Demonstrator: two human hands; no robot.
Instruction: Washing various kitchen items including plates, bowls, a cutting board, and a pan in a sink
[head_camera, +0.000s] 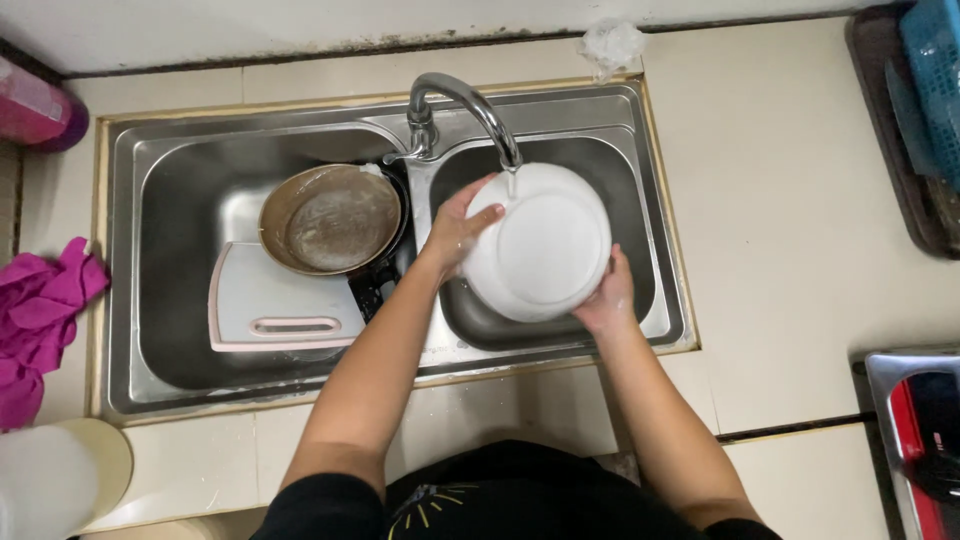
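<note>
A white round plate (543, 245) is held bottom-up over the right basin of a steel double sink (660, 190). My left hand (455, 225) grips its left rim, fingers spread on the back. My right hand (606, 295) holds its lower right rim. A thin stream of water falls from the curved steel tap (470, 100) onto the plate's top edge.
In the left basin lie a brown frying pan (332, 218) and a white cutting board with a pink edge (275, 310). Pink gloves (40, 310) lie on the left counter, a pink bottle (35, 110) far left, a blue basket (930, 70) and a dark tray at right.
</note>
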